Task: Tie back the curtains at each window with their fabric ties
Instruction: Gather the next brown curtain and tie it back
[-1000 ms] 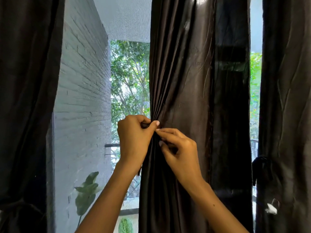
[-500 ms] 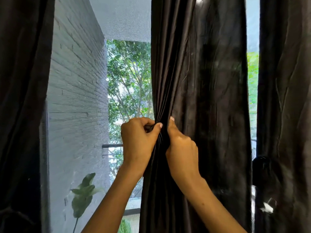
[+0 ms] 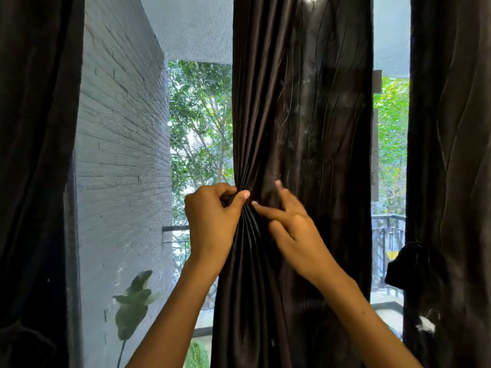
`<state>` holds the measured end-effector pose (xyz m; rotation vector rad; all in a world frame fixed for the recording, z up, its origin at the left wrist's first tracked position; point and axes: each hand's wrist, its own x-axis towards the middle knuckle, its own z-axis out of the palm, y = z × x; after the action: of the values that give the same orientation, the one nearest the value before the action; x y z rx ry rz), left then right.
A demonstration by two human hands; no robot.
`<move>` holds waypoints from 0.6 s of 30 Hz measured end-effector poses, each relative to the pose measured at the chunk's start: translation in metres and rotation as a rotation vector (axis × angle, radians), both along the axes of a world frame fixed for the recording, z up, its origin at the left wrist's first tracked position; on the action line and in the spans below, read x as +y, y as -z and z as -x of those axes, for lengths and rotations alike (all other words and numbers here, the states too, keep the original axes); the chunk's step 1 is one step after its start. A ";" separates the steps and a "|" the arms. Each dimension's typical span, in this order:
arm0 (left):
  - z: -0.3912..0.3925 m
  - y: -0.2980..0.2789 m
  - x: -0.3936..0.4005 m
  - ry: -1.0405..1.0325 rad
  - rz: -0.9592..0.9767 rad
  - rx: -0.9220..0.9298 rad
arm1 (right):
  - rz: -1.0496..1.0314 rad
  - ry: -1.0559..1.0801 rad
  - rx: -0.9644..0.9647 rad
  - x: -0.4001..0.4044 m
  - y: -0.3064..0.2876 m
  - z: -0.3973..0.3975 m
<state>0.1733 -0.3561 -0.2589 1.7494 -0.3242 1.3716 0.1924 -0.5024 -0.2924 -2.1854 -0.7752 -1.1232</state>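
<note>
Head view: curtain (image 3: 300, 115) top cut off

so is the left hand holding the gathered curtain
Yes, the left hand pinches the gathered folds of the middle curtain at its left edge.

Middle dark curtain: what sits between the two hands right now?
Only the gathered pleats of the dark satin middle curtain, in the head view. The left hand pinches them; the right hand spreads its fingers beside them. No tie shows there.

Open gaps are showing either side of the middle curtain (image 3: 305, 155); the left curtain (image 3: 34, 155) and right curtain (image 3: 451, 155) are flanking them, mesh screen (image 3: 127, 128) closing off behind
</note>
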 end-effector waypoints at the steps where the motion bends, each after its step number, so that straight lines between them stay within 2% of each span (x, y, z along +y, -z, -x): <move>1: 0.000 0.000 0.001 0.003 0.004 0.003 | -0.120 0.060 -0.051 -0.006 0.001 -0.006; 3: 0.001 0.000 0.001 0.022 0.012 0.004 | -0.325 0.207 -0.105 -0.015 0.004 -0.017; 5: 0.004 0.000 0.002 0.040 0.006 0.004 | -0.459 0.176 0.026 -0.019 0.005 -0.025; 8: 0.005 0.000 0.002 0.067 -0.001 0.019 | -0.765 -0.166 0.415 -0.021 -0.001 -0.035; 10: 0.005 -0.001 0.002 0.068 0.001 0.026 | -0.963 -0.443 0.552 -0.016 -0.003 -0.036; 11: 0.005 0.000 0.002 0.059 0.003 0.022 | -0.993 -0.497 0.500 -0.012 -0.003 -0.035; 13: 0.006 0.001 0.002 0.029 0.011 0.002 | -0.940 -0.429 0.241 -0.007 -0.001 -0.027; 16: 0.008 0.002 -0.001 -0.015 0.004 -0.015 | -0.668 -0.090 -0.196 0.005 0.004 -0.005; 18: 0.010 0.003 -0.004 -0.030 -0.024 -0.028 | -0.445 0.100 -0.343 0.017 0.007 0.010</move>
<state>0.1635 -0.3600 -0.2619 1.7623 -0.3317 1.4198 0.1825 -0.4853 -0.2999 -1.6974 -0.4919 -1.5775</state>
